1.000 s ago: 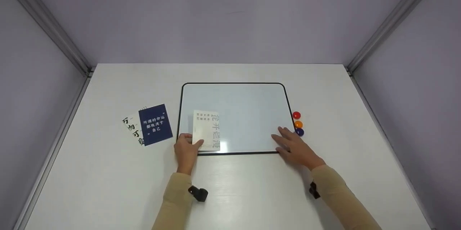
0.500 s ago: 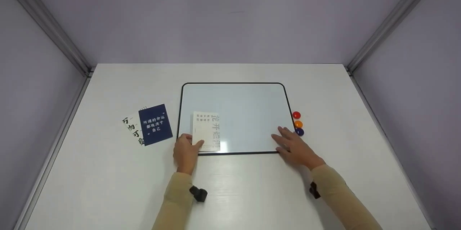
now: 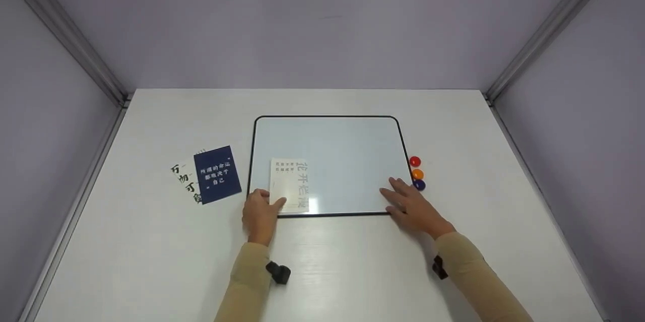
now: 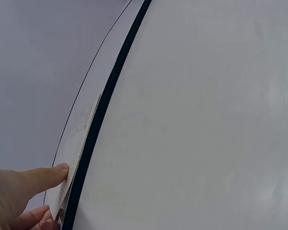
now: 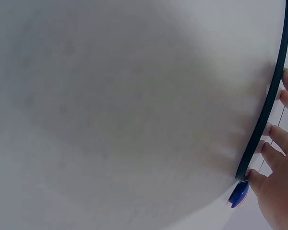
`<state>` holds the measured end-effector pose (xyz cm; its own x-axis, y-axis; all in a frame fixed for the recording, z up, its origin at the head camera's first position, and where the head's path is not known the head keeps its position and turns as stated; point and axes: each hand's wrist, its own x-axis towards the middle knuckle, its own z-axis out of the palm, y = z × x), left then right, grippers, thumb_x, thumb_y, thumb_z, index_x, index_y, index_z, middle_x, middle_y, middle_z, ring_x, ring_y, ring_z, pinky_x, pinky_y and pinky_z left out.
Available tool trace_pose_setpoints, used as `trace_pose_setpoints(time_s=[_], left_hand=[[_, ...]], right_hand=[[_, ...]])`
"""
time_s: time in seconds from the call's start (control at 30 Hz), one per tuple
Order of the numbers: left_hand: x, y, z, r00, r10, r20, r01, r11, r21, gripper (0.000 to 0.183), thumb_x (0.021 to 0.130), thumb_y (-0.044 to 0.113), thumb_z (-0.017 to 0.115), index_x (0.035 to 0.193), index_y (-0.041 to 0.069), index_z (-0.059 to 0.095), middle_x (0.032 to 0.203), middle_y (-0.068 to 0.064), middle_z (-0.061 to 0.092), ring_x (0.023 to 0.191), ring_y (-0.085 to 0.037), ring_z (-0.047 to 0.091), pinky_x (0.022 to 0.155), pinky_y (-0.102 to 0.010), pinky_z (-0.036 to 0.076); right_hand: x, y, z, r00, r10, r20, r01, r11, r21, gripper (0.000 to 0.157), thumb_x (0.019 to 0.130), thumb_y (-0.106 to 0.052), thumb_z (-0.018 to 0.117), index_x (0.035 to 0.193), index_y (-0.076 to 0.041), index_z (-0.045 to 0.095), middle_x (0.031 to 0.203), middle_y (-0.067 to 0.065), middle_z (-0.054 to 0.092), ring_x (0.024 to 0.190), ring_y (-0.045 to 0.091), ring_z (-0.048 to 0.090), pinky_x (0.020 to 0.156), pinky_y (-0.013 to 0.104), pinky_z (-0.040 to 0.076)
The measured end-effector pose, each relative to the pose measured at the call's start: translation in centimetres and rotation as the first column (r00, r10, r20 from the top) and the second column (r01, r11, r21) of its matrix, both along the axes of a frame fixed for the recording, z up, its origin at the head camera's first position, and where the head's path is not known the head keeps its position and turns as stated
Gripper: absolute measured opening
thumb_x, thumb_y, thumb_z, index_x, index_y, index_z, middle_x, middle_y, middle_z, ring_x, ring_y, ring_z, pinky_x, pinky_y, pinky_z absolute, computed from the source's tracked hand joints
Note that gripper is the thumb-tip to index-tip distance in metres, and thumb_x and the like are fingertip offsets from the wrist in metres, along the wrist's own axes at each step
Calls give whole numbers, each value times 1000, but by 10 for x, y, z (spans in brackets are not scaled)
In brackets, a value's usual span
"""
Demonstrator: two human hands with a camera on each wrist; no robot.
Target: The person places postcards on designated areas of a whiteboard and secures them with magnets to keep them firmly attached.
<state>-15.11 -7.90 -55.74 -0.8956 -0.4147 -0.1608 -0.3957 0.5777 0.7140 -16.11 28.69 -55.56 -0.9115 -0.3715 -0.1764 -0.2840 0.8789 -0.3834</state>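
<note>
A whiteboard (image 3: 347,161) with a thin black frame lies flat on the table. Over its near left part is a cream card (image 3: 288,181) with printed Chinese characters. My left hand (image 3: 261,218) pinches this card by its near left corner, thumb on top and fingers at the edge. The left wrist view shows the thumb on the card (image 4: 77,143), close to the black rim. My right hand (image 3: 415,211) rests its spread fingertips on the board's near right corner, beside a dark blue round magnet (image 3: 419,185).
Left of the board, a dark blue card (image 3: 218,175) partly covers a white card (image 3: 185,181) with black characters. An orange magnet (image 3: 417,174) and a red magnet (image 3: 414,161) line the board's right edge. Walls enclose the table's back and sides.
The cream card's far edge has come down and slightly nearer, so the card lies flatter over the board. My left hand has shifted very little; the right hand keeps its place.
</note>
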Motion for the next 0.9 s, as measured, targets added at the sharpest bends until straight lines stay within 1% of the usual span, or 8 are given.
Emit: trace_pose_setpoints(time_s=[0.2,0.4,0.47,0.57,0.67,0.77,0.83,0.9], left_hand=[[2,0,-1,1000,5,-20,-4,1000,11,42,81,29,77,109,1,62,107,-17,64,97,-30,63,78,-42,53],[2,-1,0,999,5,-40,-4,1000,24,42,80,28,77,108,1,64,106,-18,66,97,-31,64,80,-44,53],[3,-2,-1,998,-9,-57,10,1000,24,40,82,27,76,108,0,64,104,-17,66,95,-31,64,79,-44,52],[3,-3,-1,991,-54,-119,55,999,-2,34,84,25,74,107,0,65,101,-16,66,91,-28,64,77,-43,53],[4,-6,-3,970,-130,-206,122,991,-53,30,86,23,72,107,2,66,101,-13,66,90,-26,64,77,-41,54],[4,-8,-5,936,-216,-278,185,973,-135,29,89,23,69,110,4,66,106,-11,66,98,-25,65,84,-40,55],[3,-10,-6,908,-279,-313,219,952,-211,29,90,24,67,112,5,66,109,-10,66,102,-25,64,89,-39,55],[2,-12,-7,878,-343,-334,243,920,-306,29,91,26,66,112,7,66,110,-10,67,106,-26,64,92,-39,54]], right_hand=[[0,-1,-2,999,10,-41,-11,1000,-13,51,98,-32,54,146,-27,41,161,7,28,151,33,22,119,58,25],[1,-1,-2,999,-2,-36,1,1000,-7,51,98,-34,54,147,-29,40,161,5,28,151,32,22,120,58,25],[1,-1,-1,999,-7,-32,6,1000,-9,51,97,-34,54,146,-29,41,161,5,28,151,32,22,120,58,25],[1,-1,0,999,-12,-35,11,1000,-7,51,97,-33,55,146,-29,42,161,5,29,151,32,22,120,58,26],[1,-2,1,999,-17,-38,17,1000,-3,51,97,-33,56,146,-28,42,160,5,29,150,32,23,119,58,27],[2,-3,2,999,-22,-49,22,1000,2,51,96,-32,56,145,-27,43,159,7,31,150,33,25,118,58,28],[2,-4,3,998,-21,-63,21,1000,3,50,96,-31,57,145,-26,44,159,8,33,149,33,27,118,57,29],[1,-5,3,996,-16,-87,16,1000,0,49,96,-30,58,144,-24,46,157,9,36,147,34,29,117,57,31]])
